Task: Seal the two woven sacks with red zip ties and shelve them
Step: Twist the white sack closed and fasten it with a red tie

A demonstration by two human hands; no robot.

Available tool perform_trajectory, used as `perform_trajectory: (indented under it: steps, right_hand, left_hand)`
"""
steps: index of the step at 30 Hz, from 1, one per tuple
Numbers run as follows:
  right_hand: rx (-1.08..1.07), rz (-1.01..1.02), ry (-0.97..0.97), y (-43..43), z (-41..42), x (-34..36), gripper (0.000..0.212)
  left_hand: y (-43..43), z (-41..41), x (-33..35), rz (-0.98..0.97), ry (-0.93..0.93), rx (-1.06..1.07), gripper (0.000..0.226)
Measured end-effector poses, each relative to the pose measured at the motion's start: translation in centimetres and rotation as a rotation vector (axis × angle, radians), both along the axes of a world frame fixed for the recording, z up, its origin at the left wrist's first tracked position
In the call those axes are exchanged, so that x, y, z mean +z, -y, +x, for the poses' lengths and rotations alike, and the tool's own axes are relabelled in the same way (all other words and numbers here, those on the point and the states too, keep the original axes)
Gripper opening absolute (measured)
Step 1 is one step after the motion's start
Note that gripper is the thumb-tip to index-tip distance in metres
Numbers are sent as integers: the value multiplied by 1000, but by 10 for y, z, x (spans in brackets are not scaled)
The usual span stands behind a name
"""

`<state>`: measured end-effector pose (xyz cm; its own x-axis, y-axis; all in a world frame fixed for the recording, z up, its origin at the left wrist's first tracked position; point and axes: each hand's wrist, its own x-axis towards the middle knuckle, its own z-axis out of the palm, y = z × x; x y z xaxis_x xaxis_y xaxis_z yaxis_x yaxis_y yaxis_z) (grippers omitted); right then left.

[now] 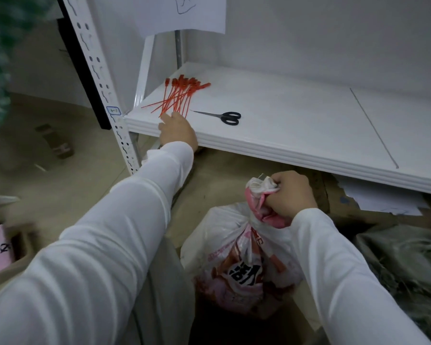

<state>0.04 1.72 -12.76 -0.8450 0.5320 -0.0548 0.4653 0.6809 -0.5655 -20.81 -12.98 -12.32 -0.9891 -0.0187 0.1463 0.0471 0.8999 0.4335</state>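
A white woven sack [239, 255] with pink and red print stands on the floor below the shelf. My right hand [290, 194] grips its bunched neck and holds it upright. On the white shelf [296, 120], near its left front corner, lies a loose bunch of red zip ties [178, 95]. My left hand [177, 131] reaches over the shelf's front edge, its fingertips at the near ends of the ties; whether it pinches one I cannot tell. A grey-green sack [406, 267] lies on the floor at the right.
Black-handled scissors [224, 117] lie on the shelf right of the ties. A perforated white upright [102, 95] stands at the shelf's left. Paper sheets [383, 200] and cardboard lie under the shelf. A small cardboard box [55, 140] sits on the floor at left.
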Motion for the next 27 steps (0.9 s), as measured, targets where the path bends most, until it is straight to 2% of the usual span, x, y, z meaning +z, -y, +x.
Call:
perform_trajectory:
  steps: [4, 10, 16, 27]
  right_hand:
    - [-6, 22, -9, 2, -9, -3, 21]
    - [-1, 48, -13, 6, -13, -5, 14]
    - [1, 63, -14, 8, -12, -7, 10]
    - [33, 52, -42, 3, 5, -11, 12]
  left_hand:
    - [11, -11, -5, 87, 139, 31, 26]
    - [13, -16, 1, 239, 154, 11, 23]
    - [16, -12, 20, 502, 58, 99, 26]
    - [11, 44, 53, 701, -97, -43, 31]
